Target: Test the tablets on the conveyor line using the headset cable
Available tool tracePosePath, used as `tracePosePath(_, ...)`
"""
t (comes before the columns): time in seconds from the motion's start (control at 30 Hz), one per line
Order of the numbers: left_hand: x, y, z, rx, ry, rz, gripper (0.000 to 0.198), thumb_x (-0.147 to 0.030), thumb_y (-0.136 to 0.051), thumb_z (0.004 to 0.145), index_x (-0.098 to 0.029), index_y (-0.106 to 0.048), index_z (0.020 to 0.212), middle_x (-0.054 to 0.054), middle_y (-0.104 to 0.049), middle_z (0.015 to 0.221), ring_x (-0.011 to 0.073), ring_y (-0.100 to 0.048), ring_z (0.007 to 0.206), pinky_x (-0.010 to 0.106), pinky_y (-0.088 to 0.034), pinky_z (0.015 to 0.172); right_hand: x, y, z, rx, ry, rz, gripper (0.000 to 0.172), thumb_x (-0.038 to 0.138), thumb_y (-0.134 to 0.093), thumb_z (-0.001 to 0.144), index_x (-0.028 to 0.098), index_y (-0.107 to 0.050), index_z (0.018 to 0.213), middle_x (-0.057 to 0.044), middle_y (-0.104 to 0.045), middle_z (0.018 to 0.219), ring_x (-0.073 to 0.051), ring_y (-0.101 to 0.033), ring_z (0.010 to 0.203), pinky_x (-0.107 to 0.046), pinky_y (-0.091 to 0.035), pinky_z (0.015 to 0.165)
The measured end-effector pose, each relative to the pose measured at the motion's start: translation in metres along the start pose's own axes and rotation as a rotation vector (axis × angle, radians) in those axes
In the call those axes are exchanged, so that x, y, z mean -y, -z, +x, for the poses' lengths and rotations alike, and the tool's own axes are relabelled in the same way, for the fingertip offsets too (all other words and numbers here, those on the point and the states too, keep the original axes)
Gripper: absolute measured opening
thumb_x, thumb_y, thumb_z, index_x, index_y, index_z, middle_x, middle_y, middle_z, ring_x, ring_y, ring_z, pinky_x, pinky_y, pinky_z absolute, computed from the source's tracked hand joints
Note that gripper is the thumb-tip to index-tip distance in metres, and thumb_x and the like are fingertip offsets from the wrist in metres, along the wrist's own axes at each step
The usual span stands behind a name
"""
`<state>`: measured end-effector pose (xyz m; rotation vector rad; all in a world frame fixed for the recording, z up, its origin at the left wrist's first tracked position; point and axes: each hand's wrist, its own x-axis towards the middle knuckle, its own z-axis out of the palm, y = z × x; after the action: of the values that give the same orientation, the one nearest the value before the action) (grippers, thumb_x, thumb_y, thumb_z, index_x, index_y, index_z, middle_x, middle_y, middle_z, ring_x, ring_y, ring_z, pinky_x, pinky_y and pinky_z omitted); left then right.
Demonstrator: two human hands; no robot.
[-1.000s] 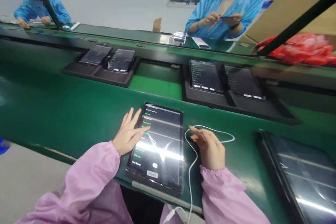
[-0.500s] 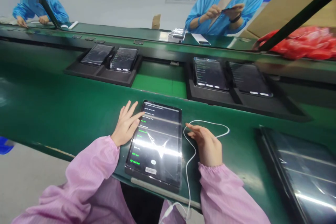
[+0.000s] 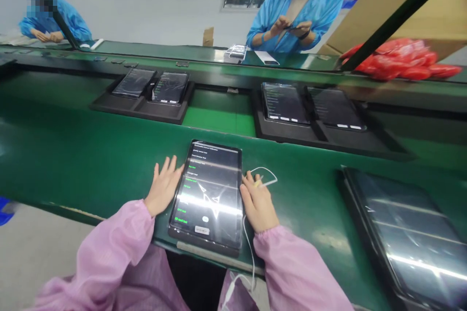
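Observation:
A tablet [image 3: 209,182] lies face up on a dark block in front of me. Its lit screen lists tests in white and green text, with bright reflections across it. Beside its left edge, my left hand [image 3: 163,188] has its fingers spread, the index fingertip at the edge. My right hand [image 3: 260,204] is at the tablet's right edge, fingers bent around a white cable [image 3: 272,171]. The cable loops out past the fingers and runs down over the bench edge. A small yellowish bit shows at the fingers; the cable's plug end I cannot make out.
On the right lies a larger dark glossy panel [image 3: 412,233]. Beyond the green bench [image 3: 91,155], black trays [image 3: 136,109] hold several tablets on a lower strip. Two people in blue [image 3: 321,14] are across the line, near red plastic bags [image 3: 404,60] and a cardboard box [image 3: 408,14].
My left index finger has moved off the screen to the tablet's left edge. My right hand has come in to its right edge, and the cable loop has grown smaller. The view has shifted slightly.

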<state>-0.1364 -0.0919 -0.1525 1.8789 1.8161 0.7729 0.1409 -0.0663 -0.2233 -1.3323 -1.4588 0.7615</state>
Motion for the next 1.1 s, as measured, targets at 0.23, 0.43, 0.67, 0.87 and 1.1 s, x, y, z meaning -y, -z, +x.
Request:
tracePosePath(0.23, -0.028, -0.023, -0.036, 0.049, 0.052, -0.755, 0.058, -0.05, -0.038, 0.1, -0.024, -0.037, 0.151, 0.003, -0.031, 0.159, 0.0226, -0.026, 0.15, 0.043, -0.018, 0.125, 0.03, 0.003, -0.024, -0.026, -0.305, 0.6, 0.062, 0.068, -0.069, 0.074, 0.026, -0.07, 0.12, -0.007, -0.063, 0.134, -0.03, -0.05, 0.133, -0.05, -0.034, 0.116)
tracePosePath(0.43, -0.076, -0.007, -0.054, 0.016, 0.357, -1.214, 0.063, -0.044, -0.068, 0.085, -0.02, -0.053, 0.142, 0.007, -0.05, 0.149, 0.0277, -0.043, 0.141, 0.037, -0.037, 0.117, 0.069, 0.028, -0.036, -0.036, -0.397, 0.628, 0.059, 0.064, -0.077, 0.068, 0.024, -0.075, 0.11, -0.008, -0.072, 0.117, -0.03, -0.066, 0.111, -0.041, -0.057, 0.092)
tracePosePath(0.67, -0.087, 0.009, -0.056, 0.108, 0.587, -1.274, 0.04, -0.037, -0.073, 0.083, -0.016, -0.07, 0.117, 0.009, -0.073, 0.117, 0.0264, -0.068, 0.111, 0.034, -0.053, 0.098, 0.076, 0.034, -0.043, 0.05, -0.426, 0.641, 0.055, 0.066, -0.079, 0.064, 0.028, -0.077, 0.104, -0.004, -0.074, 0.112, -0.029, -0.07, 0.105, -0.039, -0.06, 0.089)
tracePosePath(0.87, -0.061, -0.011, -0.06, 0.158, 0.476, -1.363, 0.053, -0.041, -0.076, 0.079, -0.019, -0.065, 0.126, 0.009, -0.074, 0.113, 0.0273, -0.07, 0.106, 0.036, -0.056, 0.091, 0.073, 0.041, -0.051, 0.07, -0.318, 0.604, 0.055, 0.058, -0.072, 0.079, 0.027, -0.068, 0.125, -0.006, -0.063, 0.133, -0.03, -0.057, 0.127, -0.046, -0.045, 0.11)
tracePosePath(1.1, -0.053, -0.003, -0.066, 0.025, 0.18, -1.265, 0.072, -0.049, -0.089, 0.059, -0.024, -0.067, 0.123, 0.007, -0.076, 0.103, 0.027, -0.071, 0.099, 0.029, -0.058, 0.078, 0.061, 0.048, -0.06, -0.049, -0.02, 0.46, 0.046, 0.051, -0.066, 0.087, 0.029, -0.065, 0.128, -0.001, -0.06, 0.137, -0.024, -0.024, 0.148, -0.046, -0.004, 0.125)
